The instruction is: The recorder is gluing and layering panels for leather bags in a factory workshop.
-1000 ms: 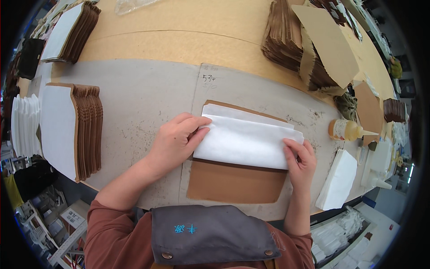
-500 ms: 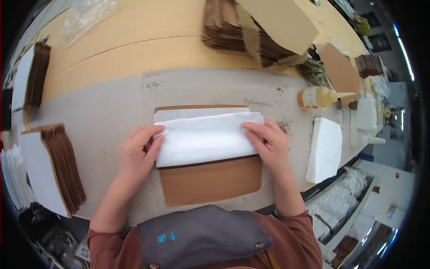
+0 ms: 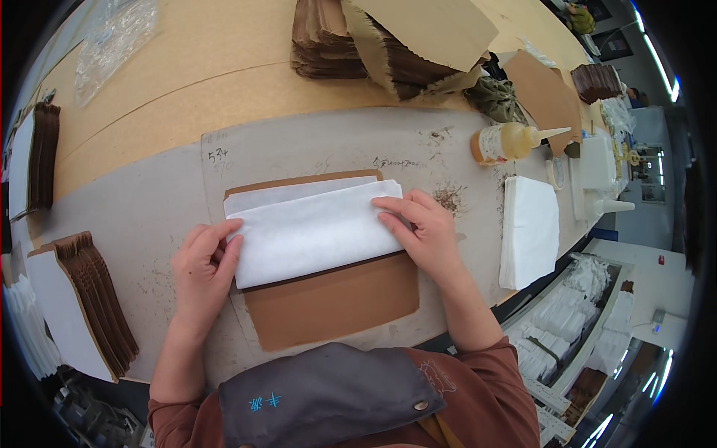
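Observation:
My left hand (image 3: 205, 257) pinches the left edge of a white folded sheet (image 3: 314, 235), thumb and forefinger closed on it. On the sheet's right end, my right hand (image 3: 426, 231) grips with thumb and fingers near the upper corner. The sheet lies over a brown panel (image 3: 332, 302), whose lower part shows bare; a brown edge and a second white layer show above the sheet. A stack of white sheets (image 3: 529, 231) lies to the right of my right hand.
Brown pieces topped with white stand in stacks (image 3: 89, 306) at the left. A large brown stack (image 3: 328, 45) and plastic bag (image 3: 112, 45) are at the back. A glue bottle (image 3: 508, 144) with pointed nozzle sits on the grey board (image 3: 149, 224); shelving with white material is below right.
The view has swung round, so hands, sheet and table things appear further left, with more room visible at the right. Both hands still hold the white sheet's ends.

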The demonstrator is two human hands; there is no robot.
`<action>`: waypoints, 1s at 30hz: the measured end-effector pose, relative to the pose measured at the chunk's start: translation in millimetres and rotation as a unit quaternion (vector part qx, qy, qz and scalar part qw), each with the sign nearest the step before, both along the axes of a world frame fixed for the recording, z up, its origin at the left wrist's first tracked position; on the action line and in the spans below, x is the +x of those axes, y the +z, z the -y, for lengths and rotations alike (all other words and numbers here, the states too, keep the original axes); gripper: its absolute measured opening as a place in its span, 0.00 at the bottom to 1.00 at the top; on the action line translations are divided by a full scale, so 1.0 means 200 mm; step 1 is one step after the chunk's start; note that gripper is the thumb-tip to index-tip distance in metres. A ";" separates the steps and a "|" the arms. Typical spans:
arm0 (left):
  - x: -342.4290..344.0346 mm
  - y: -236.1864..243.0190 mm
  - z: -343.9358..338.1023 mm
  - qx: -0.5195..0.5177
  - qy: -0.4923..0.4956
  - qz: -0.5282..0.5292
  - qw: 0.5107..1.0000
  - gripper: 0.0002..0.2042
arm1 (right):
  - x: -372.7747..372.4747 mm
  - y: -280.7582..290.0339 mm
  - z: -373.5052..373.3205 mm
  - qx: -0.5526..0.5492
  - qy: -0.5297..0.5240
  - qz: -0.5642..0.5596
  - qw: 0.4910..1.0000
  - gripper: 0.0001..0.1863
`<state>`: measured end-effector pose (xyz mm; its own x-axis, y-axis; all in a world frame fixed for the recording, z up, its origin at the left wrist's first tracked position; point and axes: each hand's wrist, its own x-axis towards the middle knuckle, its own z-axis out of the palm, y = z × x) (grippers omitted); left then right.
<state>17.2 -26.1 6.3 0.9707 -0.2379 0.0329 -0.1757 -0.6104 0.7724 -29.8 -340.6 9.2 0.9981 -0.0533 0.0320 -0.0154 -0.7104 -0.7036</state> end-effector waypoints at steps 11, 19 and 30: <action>-0.01 -0.02 -0.01 -0.017 -0.010 -0.009 1.000 0.09 | 0.00 0.01 0.00 -0.013 -0.006 -0.004 1.000 0.11; -0.01 -0.02 -0.02 -0.017 -0.007 0.023 1.000 0.08 | 0.01 0.02 -0.03 -0.001 -0.003 -0.004 1.000 0.11; 0.00 -0.03 -0.02 -0.007 -0.022 0.035 0.999 0.08 | 0.01 0.02 -0.01 -0.016 -0.002 0.012 1.000 0.11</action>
